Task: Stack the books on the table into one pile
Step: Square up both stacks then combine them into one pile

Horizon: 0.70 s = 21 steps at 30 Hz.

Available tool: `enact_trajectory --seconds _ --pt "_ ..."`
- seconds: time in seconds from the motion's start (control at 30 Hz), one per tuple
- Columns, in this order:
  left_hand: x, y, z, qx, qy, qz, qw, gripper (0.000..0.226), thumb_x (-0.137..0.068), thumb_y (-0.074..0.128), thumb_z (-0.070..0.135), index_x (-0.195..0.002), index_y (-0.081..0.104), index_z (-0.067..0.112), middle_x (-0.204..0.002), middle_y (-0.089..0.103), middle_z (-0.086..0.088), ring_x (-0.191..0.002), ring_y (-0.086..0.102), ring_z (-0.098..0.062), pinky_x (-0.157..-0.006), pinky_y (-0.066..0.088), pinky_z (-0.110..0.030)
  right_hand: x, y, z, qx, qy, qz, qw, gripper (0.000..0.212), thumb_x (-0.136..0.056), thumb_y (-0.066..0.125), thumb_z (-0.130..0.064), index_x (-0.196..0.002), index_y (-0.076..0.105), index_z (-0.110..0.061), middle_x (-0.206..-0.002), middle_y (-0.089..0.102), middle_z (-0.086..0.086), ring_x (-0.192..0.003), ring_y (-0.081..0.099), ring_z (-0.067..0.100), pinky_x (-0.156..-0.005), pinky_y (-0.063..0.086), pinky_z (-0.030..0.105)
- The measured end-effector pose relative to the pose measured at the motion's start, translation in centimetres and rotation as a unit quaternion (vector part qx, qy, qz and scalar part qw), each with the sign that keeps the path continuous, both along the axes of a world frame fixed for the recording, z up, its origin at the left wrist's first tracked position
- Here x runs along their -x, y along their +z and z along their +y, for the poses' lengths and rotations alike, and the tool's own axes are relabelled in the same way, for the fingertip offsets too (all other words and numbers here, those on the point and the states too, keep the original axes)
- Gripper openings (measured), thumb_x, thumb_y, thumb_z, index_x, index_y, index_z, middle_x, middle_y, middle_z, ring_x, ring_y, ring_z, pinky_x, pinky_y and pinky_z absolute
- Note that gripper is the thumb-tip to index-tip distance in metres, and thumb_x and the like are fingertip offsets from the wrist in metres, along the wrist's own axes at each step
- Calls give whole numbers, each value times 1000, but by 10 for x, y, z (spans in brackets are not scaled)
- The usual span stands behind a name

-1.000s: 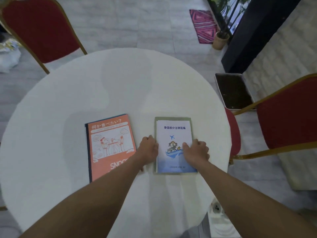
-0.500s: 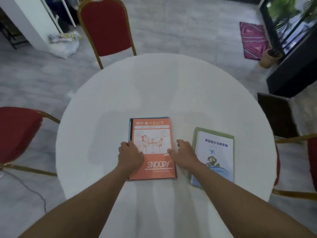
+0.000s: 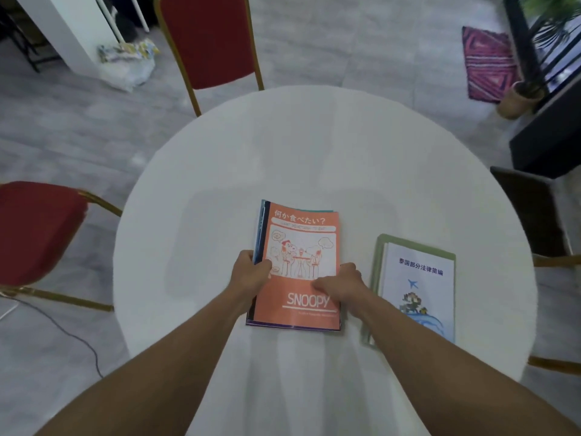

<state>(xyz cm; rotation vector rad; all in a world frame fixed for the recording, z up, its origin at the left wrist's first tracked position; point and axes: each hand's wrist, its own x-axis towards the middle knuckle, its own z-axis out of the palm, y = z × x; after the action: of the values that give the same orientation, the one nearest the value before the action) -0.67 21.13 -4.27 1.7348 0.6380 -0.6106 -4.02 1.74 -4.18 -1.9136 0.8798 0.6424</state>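
An orange Snoopy book (image 3: 300,247) tops a small pile in the middle of the round white table (image 3: 314,158); blue and teal edges of books beneath show at its left and far sides. My left hand (image 3: 250,272) grips the pile's left edge, thumb on the cover. My right hand (image 3: 341,283) holds the right edge, fingers on the cover. To the right lies a white booklet with a blue plane drawing (image 3: 419,287) on top of a green book (image 3: 382,247). My right forearm hides that pile's near left corner.
Red chairs with gold frames stand at the far side (image 3: 207,39), the left (image 3: 37,228) and the right (image 3: 556,262) of the table. A cable (image 3: 66,332) runs on the grey floor at the left. A potted plant (image 3: 518,99) and a patterned rug (image 3: 487,61) lie far right.
Both hands left the white booklet pile and moved left to the orange Snoopy pile. They now grip its side edges. The view swung left too.
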Motion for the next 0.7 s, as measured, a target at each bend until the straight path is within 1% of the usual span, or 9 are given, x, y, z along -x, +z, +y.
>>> enact_trajectory --seconds 0.07,0.13,0.2,0.27,0.37,0.5,0.6,0.63,0.7 --pt "-9 3 -1 11 -8 -18 1000 20 -97 52 27 -115 45 21 -102 67 -5 -82 70 -22 -55 57 -30 -4 0 -1 -35 -25 -9 999 51 -78 82 -16 -119 54 -5 -107 73 11 -85 75 25 -76 64 38" --pt "-19 6 -4 14 -9 -30 999 19 -97 52 29 -113 46 21 -101 67 -4 -82 71 -23 -56 58 -31 -11 2 -4 -86 -54 -33 994 56 -82 78 -11 -123 40 -6 -108 68 12 -85 74 23 -63 63 32" --pt "-33 9 -12 17 -14 -48 999 19 -97 52 29 -114 48 20 -102 68 -5 -82 72 -23 -57 58 -32 -22 5 -10 -88 -63 -68 992 54 -86 74 -10 -118 31 -11 -104 62 5 -87 70 16 -56 57 24" --pt "-52 12 -22 10 -33 -74 997 21 -98 50 26 -117 51 18 -105 68 -6 -84 71 -23 -62 60 -35 -36 9 -17 -71 -65 -98 991 52 -88 72 -12 -116 28 -15 -100 58 -2 -86 66 10 -53 53 18" --pt "-90 15 -44 -12 -88 -123 988 26 -98 47 17 -124 53 14 -114 67 -9 -95 69 -27 -80 60 -47 -63 11 -32 -39 -78 -140 986 50 -91 69 -14 -116 26 -19 -99 54 -8 -82 59 2 -42 45 8" --pt "-141 10 -74 -71 -164 -191 965 29 -98 44 8 -126 52 9 -124 62 -14 -106 64 -30 -89 57 -47 -104 11 -51 11 -106 -184 977 49 -90 68 -9 -126 35 -13 -113 59 0 -92 63 15 -58 46 17" --pt "-173 -2 -92 -116 -214 -211 947 30 -100 42 12 -130 48 9 -132 55 -15 -114 60 -31 -94 55 -44 -130 7 -62 53 -118 -195 972 43 -88 66 -5 -128 51 -6 -120 67 7 -99 68 24 -75 59 33" --pt "-180 -8 -97 -127 -230 -213 941 30 -100 42 14 -130 47 10 -132 54 -14 -115 59 -30 -94 55 -43 -136 4 -65 72 -116 -189 973 41 -87 65 -5 -127 55 -5 -123 67 11 -103 68 28 -83 60 39" --pt "-188 -22 -103 -156 -261 -220 927 26 -100 40 17 -125 47 13 -128 56 -12 -111 60 -29 -86 57 -40 -143 -4 -68 111 -100 -153 977 44 -88 64 -12 -130 53 -4 -131 56 16 -115 61 33 -97 54 42"
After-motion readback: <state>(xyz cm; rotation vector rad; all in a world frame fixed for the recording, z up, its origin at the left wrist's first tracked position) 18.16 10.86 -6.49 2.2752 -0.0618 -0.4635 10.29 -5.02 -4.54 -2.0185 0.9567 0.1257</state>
